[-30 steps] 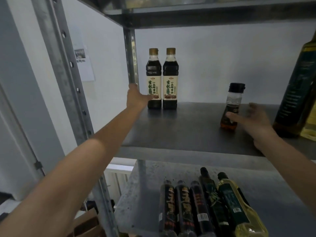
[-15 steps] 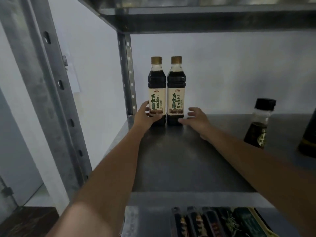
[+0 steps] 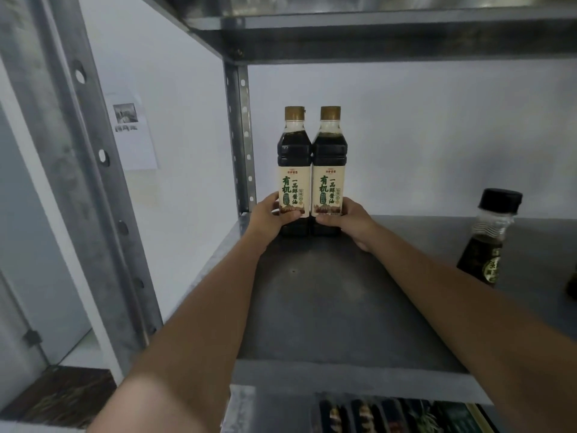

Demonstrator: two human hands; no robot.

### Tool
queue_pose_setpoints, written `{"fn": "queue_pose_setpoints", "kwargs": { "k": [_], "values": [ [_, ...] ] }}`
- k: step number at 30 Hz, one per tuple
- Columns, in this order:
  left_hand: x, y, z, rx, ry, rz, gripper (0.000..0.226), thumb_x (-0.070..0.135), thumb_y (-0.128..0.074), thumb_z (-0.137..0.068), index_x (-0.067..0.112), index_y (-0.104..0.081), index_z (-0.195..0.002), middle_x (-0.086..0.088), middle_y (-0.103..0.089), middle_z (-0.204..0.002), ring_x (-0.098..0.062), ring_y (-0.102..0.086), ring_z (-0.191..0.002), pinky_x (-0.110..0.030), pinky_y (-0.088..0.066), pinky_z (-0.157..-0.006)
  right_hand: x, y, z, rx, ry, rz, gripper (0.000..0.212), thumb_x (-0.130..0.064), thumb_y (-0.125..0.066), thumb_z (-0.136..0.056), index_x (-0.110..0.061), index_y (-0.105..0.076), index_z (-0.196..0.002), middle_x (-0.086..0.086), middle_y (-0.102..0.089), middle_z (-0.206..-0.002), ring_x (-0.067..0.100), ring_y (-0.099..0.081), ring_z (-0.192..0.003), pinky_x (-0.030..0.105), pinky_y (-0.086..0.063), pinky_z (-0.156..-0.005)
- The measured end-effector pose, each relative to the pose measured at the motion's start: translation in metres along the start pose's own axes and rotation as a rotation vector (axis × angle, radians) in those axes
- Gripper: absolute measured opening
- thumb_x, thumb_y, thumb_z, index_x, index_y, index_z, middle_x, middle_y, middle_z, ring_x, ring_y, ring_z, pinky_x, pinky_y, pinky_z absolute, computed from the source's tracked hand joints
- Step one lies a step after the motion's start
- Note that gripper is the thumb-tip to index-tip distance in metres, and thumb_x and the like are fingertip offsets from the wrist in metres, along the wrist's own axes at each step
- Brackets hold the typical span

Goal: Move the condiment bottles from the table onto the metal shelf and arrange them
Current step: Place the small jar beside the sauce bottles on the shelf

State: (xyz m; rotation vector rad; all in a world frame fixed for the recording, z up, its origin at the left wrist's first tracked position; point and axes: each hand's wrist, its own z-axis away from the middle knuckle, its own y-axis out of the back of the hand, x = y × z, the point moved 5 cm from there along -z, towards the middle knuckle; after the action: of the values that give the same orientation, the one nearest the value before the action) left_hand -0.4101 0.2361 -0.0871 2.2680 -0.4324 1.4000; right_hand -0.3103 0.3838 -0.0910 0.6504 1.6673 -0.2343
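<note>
Head view, read from left to right. A perforated front post point(image 3: 93, 170) of the rack fills the left margin. Behind it a paper sheet point(image 3: 131, 132) with a small grey photograph is fixed to the white wall. The rear post point(image 3: 240, 135) rises at the back left corner of the metal shelf point(image 3: 327, 301), beneath the upper tier point(image 3: 374, 35).

The left grip point(image 3: 268, 218) holds the left soy sauce bottle point(image 3: 293, 170) low on its body. The thumb lies across the foot of the cream label and the fingers pass behind. That bottle stands upright just beside the rear post, touching the right soy sauce bottle point(image 3: 329, 170), which matches it: brown cap, dark contents, cream label with green characters. The right grip point(image 3: 349, 220) holds the second bottle at the same height, thumb across the front and fingers round its far side. Both bases rest on the shelf.

Well apart to the right, a small black-capped bottle point(image 3: 487, 242) stands on the same shelf, its lower half dark. A dark object at the right edge is cut off and cannot be identified. On the tier below, blurred lying bottles point(image 3: 390, 414) show along the bottom edge.
</note>
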Motion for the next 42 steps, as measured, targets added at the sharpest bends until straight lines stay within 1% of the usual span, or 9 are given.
{"fn": "queue_pose_setpoints", "kwargs": {
  "k": [17,19,24,29,32,34,36,39,42],
  "values": [
    [-0.002,0.006,0.002,-0.064,0.000,-0.138,0.045,0.017,-0.072,-0.082,0.015,-0.058,-0.124,0.001,-0.066,-0.119,-0.018,-0.060,-0.111,-0.041,-0.046,-0.101,-0.001,0.002,0.013,0.052,0.038,0.074,0.057,-0.012,-0.079,-0.073,-0.011,-0.053,-0.124,-0.002,-0.060,-0.108,-0.005,-0.054,-0.078,0.005,-0.041,-0.056],
    [-0.002,0.004,0.005,-0.070,-0.003,-0.178,0.043,0.020,-0.070,-0.084,0.015,-0.058,-0.125,0.001,-0.066,-0.120,-0.018,-0.059,-0.113,-0.041,-0.043,-0.104,-0.004,0.000,0.019,0.082,0.031,0.104,0.060,-0.013,-0.079,-0.073,-0.010,-0.050,-0.126,0.000,-0.061,-0.117,0.000,-0.057,-0.084,0.004,-0.042,-0.063],
    [0.000,0.005,0.018,-0.021,-0.005,-0.279,0.037,0.018,-0.066,-0.087,0.015,-0.060,-0.124,0.000,-0.066,-0.120,-0.018,-0.058,-0.114,-0.035,-0.042,-0.103,-0.009,-0.004,0.056,0.136,-0.043,0.273,0.091,-0.018,-0.077,-0.076,-0.012,-0.021,-0.147,0.007,-0.047,-0.141,0.022,-0.045,-0.129,0.030,-0.036,-0.102],
    [0.005,0.008,0.030,-0.018,0.044,-0.475,0.042,0.017,-0.066,-0.087,0.009,-0.058,-0.128,-0.008,-0.062,-0.125,-0.026,-0.055,-0.118,-0.032,-0.038,-0.102,-0.028,0.005,0.161,-0.127,0.036,0.340,0.059,-0.004,-0.071,-0.080,-0.011,-0.047,-0.132,0.001,-0.054,-0.130,0.012,-0.052,-0.121,0.016,-0.041,-0.095],
    [0.008,0.004,0.037,-0.027,0.033,-0.542,0.043,0.019,-0.067,-0.087,0.009,-0.058,-0.127,-0.010,-0.062,-0.125,-0.028,-0.055,-0.117,-0.032,-0.038,-0.100,-0.041,0.045,0.232,-0.293,0.101,0.397,0.029,-0.001,-0.067,-0.081,-0.017,-0.066,-0.105,-0.009,-0.067,-0.107,-0.002,-0.062,-0.099,0.008,-0.045,-0.085],
    [0.008,0.002,0.037,-0.036,0.035,-0.590,0.046,0.022,-0.068,-0.086,0.009,-0.056,-0.128,-0.010,-0.062,-0.126,-0.028,-0.054,-0.118,-0.033,-0.038,-0.100,-0.043,0.085,0.259,-0.121,0.102,0.323,0.024,0.003,-0.067,-0.078,-0.020,-0.071,-0.080,0.000,-0.071,-0.090,0.006,-0.067,-0.088,0.016,-0.050,-0.079],
    [0.007,0.002,0.037,-0.040,0.054,-0.598,0.050,0.023,-0.070,-0.084,0.008,-0.055,-0.129,-0.011,-0.062,-0.126,-0.028,-0.055,-0.117,-0.033,-0.039,-0.099,-0.033,0.126,0.271,0.168,0.052,0.229,0.025,0.006,-0.068,-0.076,-0.019,-0.066,-0.078,0.003,-0.070,-0.088,0.015,-0.066,-0.091,0.025,-0.049,-0.078],
    [0.007,0.002,0.038,-0.029,0.072,-0.600,0.051,0.022,-0.072,-0.083,0.007,-0.054,-0.129,-0.011,-0.062,-0.125,-0.029,-0.055,-0.117,-0.035,-0.041,-0.098,-0.012,0.165,0.263,0.492,-0.126,0.121,0.048,0.010,-0.070,-0.073,-0.013,-0.054,-0.112,0.009,-0.058,-0.117,0.024,-0.055,-0.112,0.035,-0.045,-0.089],
    [0.008,0.002,0.038,-0.026,0.070,-0.608,0.050,0.020,-0.072,-0.082,0.006,-0.055,-0.127,-0.012,-0.062,-0.124,-0.029,-0.055,-0.116,-0.034,-0.041,-0.098,-0.008,0.174,0.239,0.413,-0.214,0.141,0.083,0.011,-0.074,-0.069,-0.015,-0.038,-0.139,0.006,-0.043,-0.140,0.023,-0.044,-0.126,0.038,-0.041,-0.100]
  ]
}}
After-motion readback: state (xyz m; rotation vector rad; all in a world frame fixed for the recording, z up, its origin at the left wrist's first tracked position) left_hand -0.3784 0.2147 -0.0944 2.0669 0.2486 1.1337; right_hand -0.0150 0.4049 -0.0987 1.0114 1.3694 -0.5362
